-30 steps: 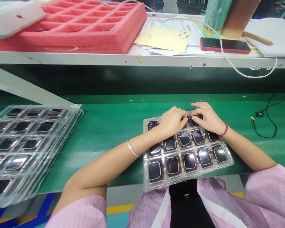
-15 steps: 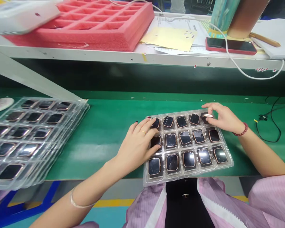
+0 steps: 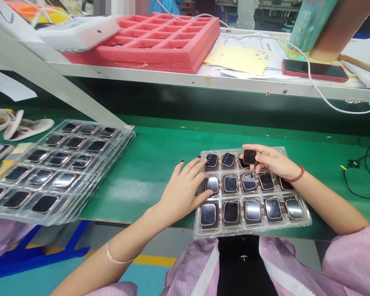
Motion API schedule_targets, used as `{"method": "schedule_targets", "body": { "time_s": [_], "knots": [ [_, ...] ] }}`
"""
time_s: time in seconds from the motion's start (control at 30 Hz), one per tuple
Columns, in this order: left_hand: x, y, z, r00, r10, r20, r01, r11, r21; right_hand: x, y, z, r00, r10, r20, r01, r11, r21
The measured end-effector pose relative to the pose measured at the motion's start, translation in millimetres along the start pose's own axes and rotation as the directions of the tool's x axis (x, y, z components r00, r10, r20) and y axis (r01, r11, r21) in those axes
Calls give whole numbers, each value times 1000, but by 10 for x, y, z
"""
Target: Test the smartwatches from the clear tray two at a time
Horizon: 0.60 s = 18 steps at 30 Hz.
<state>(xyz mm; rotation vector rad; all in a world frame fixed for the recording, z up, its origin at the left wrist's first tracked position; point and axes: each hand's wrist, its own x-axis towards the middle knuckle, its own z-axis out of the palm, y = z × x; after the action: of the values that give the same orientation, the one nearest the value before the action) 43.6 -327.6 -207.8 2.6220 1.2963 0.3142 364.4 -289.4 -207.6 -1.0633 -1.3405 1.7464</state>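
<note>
A clear plastic tray (image 3: 249, 231) with rows of square watch cases, dark screens up and rose-gold rims, lies at the table's front edge. Between the thumb and fingers of my right hand (image 3: 276, 162) is a watch case (image 3: 250, 156), raised over the tray's back row with its dark face toward me. Behind it, another watch case is partly covered, and the hand hides the back right pockets. My left hand (image 3: 183, 187) is open, its spread fingers resting along the tray's left side by the watch case (image 3: 211, 160) in the back left pocket.
At left stands a stack of similar filled trays (image 3: 107, 164), with sandals (image 3: 33, 125) behind it. The shelf above holds a red foam tray (image 3: 185, 61), papers (image 3: 237, 57) and a phone (image 3: 314, 70). A black cable (image 3: 357, 191) lies at right.
My right hand has moved left from the tray's back right corner, holding a watch case above the back row. The left hand stays at the tray's left side. The view has turned left.
</note>
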Motion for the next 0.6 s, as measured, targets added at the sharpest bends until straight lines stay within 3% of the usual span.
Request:
{"method": "schedule_targets", "body": {
  "time_s": [0.13, 0.2, 0.3, 0.37, 0.43, 0.6],
  "knots": [
    [100, 24, -30, 1000, -23, 2, 22, 917, -399, -20, 56, -43, 1000, -3, 12, 3, 998, 58],
    [262, 87, -36, 997, -67, 25, 68, 770, -635, -14, 60, -47, 1000, -22, 6, 22, 997, 69],
    [650, 192, -4, 988, -118, 99, 141, 432, -891, -6, 56, -58, 997, -66, -32, 68, 993, 95],
    [930, 240, 34, 972, -151, 178, 210, 230, -950, -12, 59, -74, 994, -92, -63, 99, 987, 124],
    [1152, 263, 71, 953, -161, 257, 273, 86, -958, -23, 69, -97, 989, -107, -99, 122, 980, 158],
    [1311, 220, 180, 937, -43, 348, 338, -152, -929, -18, 90, -156, 978, -92, -189, 138, 960, 244]
  ]
}}
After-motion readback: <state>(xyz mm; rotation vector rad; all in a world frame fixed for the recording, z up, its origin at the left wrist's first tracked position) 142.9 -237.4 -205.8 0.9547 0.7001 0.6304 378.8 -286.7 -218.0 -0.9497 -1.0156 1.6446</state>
